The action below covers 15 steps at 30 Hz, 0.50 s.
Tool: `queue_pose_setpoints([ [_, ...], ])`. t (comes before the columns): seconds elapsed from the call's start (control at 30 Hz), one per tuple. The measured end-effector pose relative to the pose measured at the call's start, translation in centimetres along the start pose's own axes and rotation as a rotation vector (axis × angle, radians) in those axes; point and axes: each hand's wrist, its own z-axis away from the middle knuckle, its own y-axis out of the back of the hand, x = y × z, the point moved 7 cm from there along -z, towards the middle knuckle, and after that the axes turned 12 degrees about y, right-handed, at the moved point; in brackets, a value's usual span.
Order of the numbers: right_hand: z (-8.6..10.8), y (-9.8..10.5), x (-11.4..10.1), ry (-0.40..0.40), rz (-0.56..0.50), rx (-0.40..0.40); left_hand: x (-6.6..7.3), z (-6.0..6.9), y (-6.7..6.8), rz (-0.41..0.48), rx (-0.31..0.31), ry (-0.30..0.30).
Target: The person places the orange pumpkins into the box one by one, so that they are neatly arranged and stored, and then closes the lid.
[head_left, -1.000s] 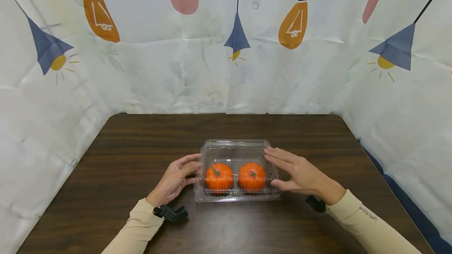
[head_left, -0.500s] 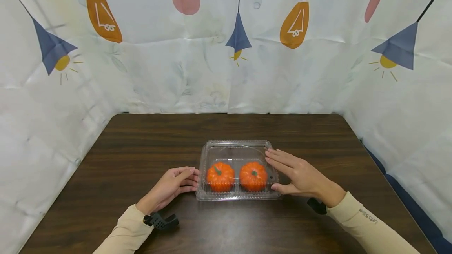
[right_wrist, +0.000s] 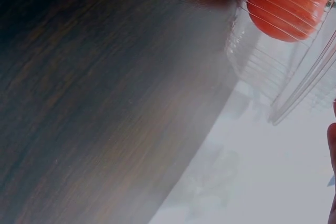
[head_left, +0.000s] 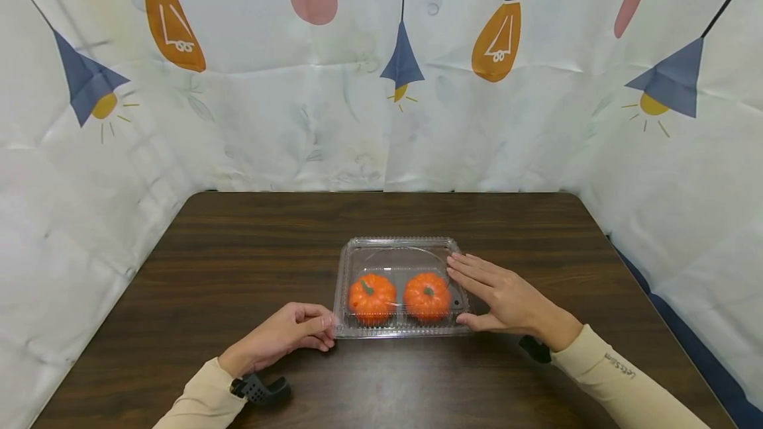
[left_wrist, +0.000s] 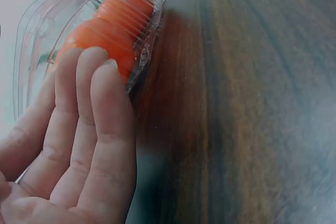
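A clear plastic clamshell container (head_left: 356,258) sits on the table with its lid over two small orange pumpkins. The left pumpkin (head_left: 372,295) and the right pumpkin (head_left: 427,295) stand side by side, green stems up. At the front-left corner my left hand (head_left: 292,330) touches the container's edge with fingertips; the left wrist view has its fingers (left_wrist: 107,124) fairly straight beside the clear plastic. My right hand (head_left: 507,293) rests against the right side, fingers extended along the lid's edge and thumb lower down. Only a sliver of right-hand fingers (right_wrist: 332,140) enters the right wrist view.
The dark wood table (head_left: 262,237) extends around the container. White fabric (head_left: 286,138) printed with lamps and bulbs hangs behind and at both sides. Black straps (head_left: 260,389) circle both wrists, over or beside beige sleeves (head_left: 197,399).
My left hand has slid from the container's left side toward me, down to its front-left corner. The lid's front edge appears slightly lower. My right hand has barely moved.
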Motion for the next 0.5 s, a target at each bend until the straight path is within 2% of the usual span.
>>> queue_pose_setpoints([
  [0.4,0.0,0.1,0.0,0.009,0.002,-0.007,-0.3,-0.5,-1.4,-0.044,-0.071,0.016],
  [0.5,0.1,0.2,0.0,-0.017,-0.024,-0.011,-0.3,-0.6,-1.7,-0.044,-0.085,0.029],
])
